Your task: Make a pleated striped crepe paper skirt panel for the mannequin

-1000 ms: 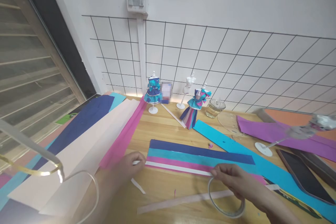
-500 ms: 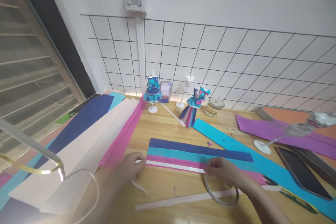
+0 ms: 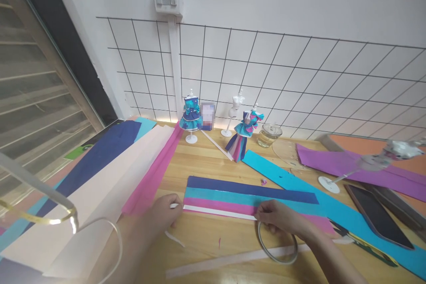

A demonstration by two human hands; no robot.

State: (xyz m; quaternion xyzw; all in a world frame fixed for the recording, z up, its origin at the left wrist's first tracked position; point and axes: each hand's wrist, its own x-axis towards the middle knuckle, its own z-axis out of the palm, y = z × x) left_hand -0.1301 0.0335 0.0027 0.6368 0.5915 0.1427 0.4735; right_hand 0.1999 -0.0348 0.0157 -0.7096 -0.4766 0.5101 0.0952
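Note:
A narrow white strip (image 3: 219, 212) lies along the front edge of a pink paper strip (image 3: 226, 205). Behind the pink run light-blue (image 3: 229, 195) and dark-blue (image 3: 246, 188) bands, parallel on the table. My left hand (image 3: 169, 211) pinches the white strip's left end, with a short tip poking out past the fingers. Fingers of my right hand (image 3: 271, 214) are closed over the strip farther right, pressing at the pink edge; the strip's right end is hidden under them. A bangle (image 3: 278, 261) hangs at my right wrist.
Long paper sheets in pink (image 3: 149, 173), pale pink and navy cover the left side. Small dress forms, two with paper dresses (image 3: 191, 113), stand at the back beside a glass cup (image 3: 269, 135). At right lie a blue strip (image 3: 276, 175), scissors (image 3: 372, 248) and a phone (image 3: 377, 215).
The whole view has shifted slightly, so things appear a little farther left. Both hands keep their places on the white strip; my right hand has slid slightly, if at all.

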